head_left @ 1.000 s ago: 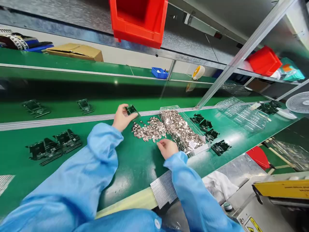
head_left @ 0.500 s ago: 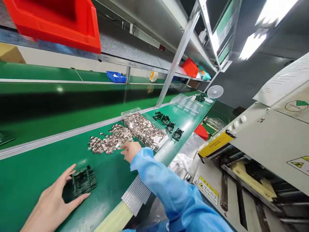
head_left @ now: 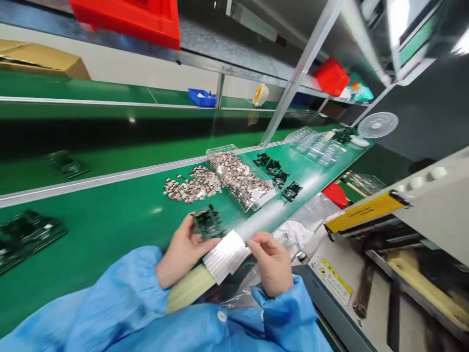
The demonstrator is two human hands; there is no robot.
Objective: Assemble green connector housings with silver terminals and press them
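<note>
Left hand (head_left: 182,252): I grip a circuit board (head_left: 208,222).
Right hand (head_left: 271,263): I pinch a silver sheet (head_left: 225,255).
Green belt (head_left: 110,220): metal chips (head_left: 192,185) beyond.

We had a run of green belt (head_left: 110,220) to pass over, from the left hand (head_left: 181,252) out toward the stacked boards (head_left: 27,239). Forward, the pile of metal chips (head_left: 192,185) and the clear tray (head_left: 238,178) stood in the way. Between the hands sat the foil sheet (head_left: 225,256) and a dark circuit board (head_left: 208,222). The right hand (head_left: 271,261) had the cream machine housing (head_left: 330,283) near it on the right. The silver rail (head_left: 102,183) bounded the belt's far side.
</note>
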